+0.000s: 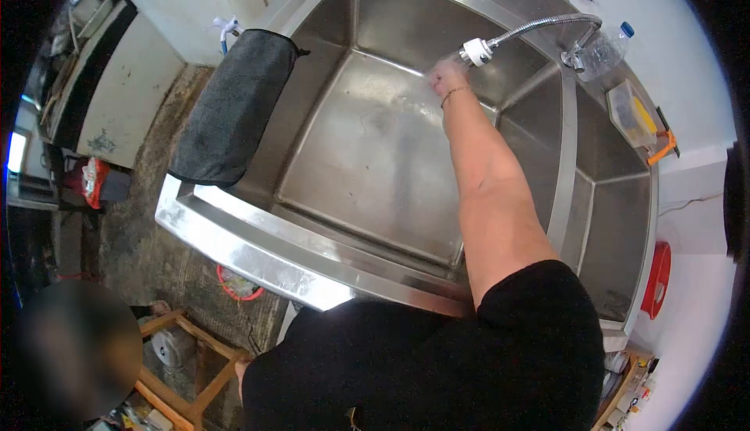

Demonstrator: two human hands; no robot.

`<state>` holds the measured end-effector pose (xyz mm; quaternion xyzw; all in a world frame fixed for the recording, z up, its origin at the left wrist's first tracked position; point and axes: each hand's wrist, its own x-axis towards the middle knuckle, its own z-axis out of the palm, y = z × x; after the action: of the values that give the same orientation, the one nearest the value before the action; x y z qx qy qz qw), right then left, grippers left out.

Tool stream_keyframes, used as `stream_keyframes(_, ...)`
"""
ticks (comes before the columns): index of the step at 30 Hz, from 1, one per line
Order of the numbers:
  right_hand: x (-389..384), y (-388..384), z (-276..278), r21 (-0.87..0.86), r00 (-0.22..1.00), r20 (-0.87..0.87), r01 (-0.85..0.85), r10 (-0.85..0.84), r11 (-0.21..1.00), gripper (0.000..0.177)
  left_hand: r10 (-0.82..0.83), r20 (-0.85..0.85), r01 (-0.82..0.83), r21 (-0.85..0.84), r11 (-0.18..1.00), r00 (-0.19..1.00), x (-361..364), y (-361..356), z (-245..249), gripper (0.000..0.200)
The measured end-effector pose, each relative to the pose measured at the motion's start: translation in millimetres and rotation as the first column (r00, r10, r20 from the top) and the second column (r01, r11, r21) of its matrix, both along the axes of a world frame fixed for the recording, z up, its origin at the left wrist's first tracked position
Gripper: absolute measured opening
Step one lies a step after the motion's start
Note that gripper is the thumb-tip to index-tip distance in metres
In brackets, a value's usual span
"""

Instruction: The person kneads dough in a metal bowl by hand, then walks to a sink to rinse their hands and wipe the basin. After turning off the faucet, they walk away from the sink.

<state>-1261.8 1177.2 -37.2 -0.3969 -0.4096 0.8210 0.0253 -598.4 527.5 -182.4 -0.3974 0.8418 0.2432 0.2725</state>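
Note:
My right hand is stretched out over the large sink basin, just below the white faucet head. Water sprays around it and blurs the fingers, so I cannot tell whether they are curled or spread. A thin bracelet circles the wrist. From the back ledge, a flexible metal faucet neck arches over to the head. A dark grey towel drapes over the basin's left rim. My left arm hangs by my side with only a sliver of skin showing; its hand is hidden.
On the right ledge stand a clear plastic bottle, a plastic container and an orange-handled tool. A second, narrower basin adjoins on the right. A red basin hangs beyond it. A wooden frame stands on the floor at lower left.

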Motion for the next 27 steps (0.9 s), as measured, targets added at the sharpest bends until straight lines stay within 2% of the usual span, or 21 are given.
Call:
stream_keyframes(2,-10,3,-8,0.163,0.996,-0.008,0.086,-0.086,0.983,0.045,0.0,-0.001,0.0,0.002,1.0,1.0,-1,2,-1,0.014)
stream_keyframes(5,-89,58,-119,0.155,0.988,-0.154,0.009,0.015,0.988,0.037,-0.001,-0.002,0.001,0.002,1.0,1.0,-3,3,0,0.014)
stream_keyframes(6,-90,67,-122,0.155,0.988,-0.154,0.011,0.013,0.988,0.037,-0.003,-0.002,0.003,0.002,1.0,1.0,-3,2,0,0.014)
stream_keyframes(7,-89,74,-123,0.685,0.945,0.036,-0.261,0.326,0.68,0.029,-0.003,-0.004,0.003,0.004,1.0,1.0,-3,2,0,0.014)
stream_keyframes(8,-89,78,-124,0.899,0.818,0.361,-0.434,0.448,0.067,0.023,-0.004,-0.003,0.004,0.004,1.0,1.0,-4,2,0,0.014)
stream_keyframes(9,-72,66,-97,0.871,0.761,0.49,-0.445,0.425,-0.209,0.023,-0.004,-0.002,0.004,0.006,1.0,1.0,-3,2,-2,0.014)
stream_keyframes(10,-62,56,-77,0.877,0.766,0.476,-0.451,0.431,-0.167,0.023,-0.001,-0.007,0.001,0.005,1.0,1.0,-3,2,-2,0.014)
stream_keyframes(11,-57,49,-64,0.886,0.805,0.398,-0.462,0.441,0.045,0.024,0.0,-0.006,0.0,0.006,1.0,1.0,-2,1,-2,0.014)
stream_keyframes(12,-50,40,-51,0.829,0.873,0.272,-0.426,0.406,0.361,0.024,0.002,-0.007,-0.001,0.007,1.0,1.0,-2,2,-3,0.014)
stream_keyframes(13,-42,32,-38,0.737,0.922,0.193,-0.362,0.336,0.571,0.024,0.004,-0.008,-0.003,0.008,1.0,1.0,0,2,-3,0.014)
stream_keyframes(14,-36,26,-28,0.658,0.953,0.14,-0.291,0.267,0.694,0.024,0.005,-0.007,-0.005,0.004,1.0,1.0,-1,1,-3,0.014)
stream_keyframes(16,-29,19,-18,0.629,0.97,0.13,-0.24,0.205,0.739,0.025,0.004,-0.008,-0.004,0.006,1.0,1.0,-1,1,-4,0.014)
stream_keyframes(19,-25,14,-14,0.74,0.96,0.189,-0.277,0.206,0.613,0.026,0.005,-0.008,-0.005,0.007,1.0,1.0,0,1,-4,0.014)
stream_keyframes(21,-25,14,-13,0.833,0.938,0.263,-0.338,0.224,0.439,0.026,0.006,-0.009,-0.006,0.007,1.0,1.0,1,1,-4,0.014)
stream_keyframes(24,-26,14,-10,0.891,0.875,0.428,-0.45,0.229,0.055,0.028,0.01,-0.012,-0.01,0.005,1.0,1.0,2,1,-3,0.013)
stream_keyframes(27,-25,3,-15,0.791,0.806,0.579,-0.518,0.124,-0.325,0.029,0.012,-0.014,-0.012,0.004,1.0,1.0,5,0,-1,0.013)
